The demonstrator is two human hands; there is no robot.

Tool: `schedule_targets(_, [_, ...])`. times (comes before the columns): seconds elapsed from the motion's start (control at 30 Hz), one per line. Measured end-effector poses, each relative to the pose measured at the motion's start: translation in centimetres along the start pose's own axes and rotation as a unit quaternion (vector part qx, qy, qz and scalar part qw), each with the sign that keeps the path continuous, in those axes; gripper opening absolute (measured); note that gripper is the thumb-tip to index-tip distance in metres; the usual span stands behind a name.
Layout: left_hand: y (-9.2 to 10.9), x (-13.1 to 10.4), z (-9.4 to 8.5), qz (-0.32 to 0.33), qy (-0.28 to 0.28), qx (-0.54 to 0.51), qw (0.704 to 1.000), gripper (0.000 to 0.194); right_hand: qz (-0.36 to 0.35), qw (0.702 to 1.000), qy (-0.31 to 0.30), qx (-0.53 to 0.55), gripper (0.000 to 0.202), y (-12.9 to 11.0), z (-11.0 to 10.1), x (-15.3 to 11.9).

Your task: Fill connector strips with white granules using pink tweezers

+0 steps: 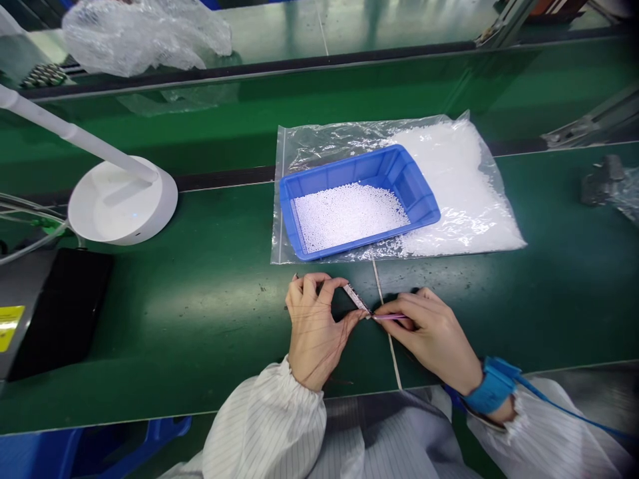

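Between the thumb and a finger of my left hand [315, 326] is a small narrow strip-like part [355, 297], held by its two ends and slanting down to the right. Thin reddish-brown wires [327, 362] run across the back of this hand. My right hand [432, 332] pinches a thin pink stick-like tool [392, 317], its tip touching or very close to the strip's lower right end. What the tip does there is too small to make out. Just beyond both hands stands a blue plastic bin [424, 206] with white beads [349, 214] in it.
The bin rests on a clear zip bag [464, 186] of white granules. To the left stand a white lamp [122, 206] and a black box [64, 306]. A blue wrist strap [492, 386] with a cord circles my right wrist. Bubble wrap [144, 33] lies on the upper shelf.
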State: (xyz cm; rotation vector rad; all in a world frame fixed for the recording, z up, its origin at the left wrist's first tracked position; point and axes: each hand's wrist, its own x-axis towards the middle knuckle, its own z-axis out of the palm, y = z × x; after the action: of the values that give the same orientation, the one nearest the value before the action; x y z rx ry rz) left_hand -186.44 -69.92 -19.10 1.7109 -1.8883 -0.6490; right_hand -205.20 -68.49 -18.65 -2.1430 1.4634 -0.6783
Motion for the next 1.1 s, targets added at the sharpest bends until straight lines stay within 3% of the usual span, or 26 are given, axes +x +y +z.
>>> schedule_targets(0.47, [0.1, 0.1, -0.1, -0.003, -0.016, -0.007, 1.000, 0.039, -0.010, 1.000, -0.005, -0.008, 0.018, 0.1, 0.0, 0.4])
schedule_targets(0.83, [-0.7, 0.4, -0.4, 0.041, -0.056, -0.010, 0.998, 0.040, -0.005, 0.999, 0.007, -0.049, 0.032, 0.7, 0.2, 0.7])
schedule_targets(1.0, [-1.1, 0.2, -1.0, 0.104, -0.113, -0.004, 0.988, 0.063, -0.011, 0.998, 0.004, -0.069, 0.037, 0.8, 0.3, 1.1])
schedule_targets(1.1, [-1.0, -0.1, -0.9, 0.116, -0.115, 0.011, 0.987, 0.074, -0.011, 0.997, 0.006, -0.075, 0.040, 0.7, 0.2, 1.3])
